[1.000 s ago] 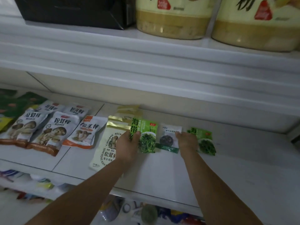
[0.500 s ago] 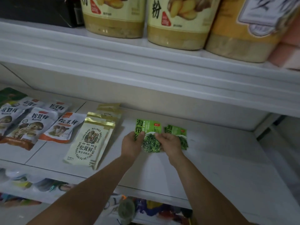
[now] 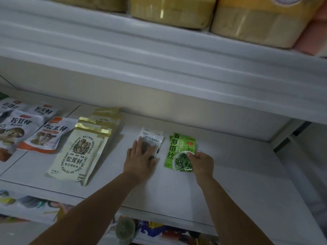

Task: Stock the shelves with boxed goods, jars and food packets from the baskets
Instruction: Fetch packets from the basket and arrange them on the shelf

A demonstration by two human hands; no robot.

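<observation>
Green packets (image 3: 178, 149) moved right (left hand (image 3: 139, 160) presses white packet (image 3: 154, 137)).

Our left hand (image 3: 139, 161) lies flat on the white packet (image 3: 152, 138), fingers straight, pressing it to the shelf (image 3: 230, 183). Just beside it, our right hand (image 3: 201, 164) pinches the green packet (image 3: 178, 149) at its lower corner. Cream packets (image 3: 79, 152) lie stacked further left; yellow tubs (image 3: 169, 13) stand overhead.

The left hand (image 3: 139, 161) covers the lower half of the white packet (image 3: 152, 137); its small print is unreadable. Right of it, a green packet (image 3: 177, 147) hides most of another. Far left, mushroom packets (image 3: 12, 128) and, above, yellow tubs (image 3: 169, 13) are cut off.
</observation>
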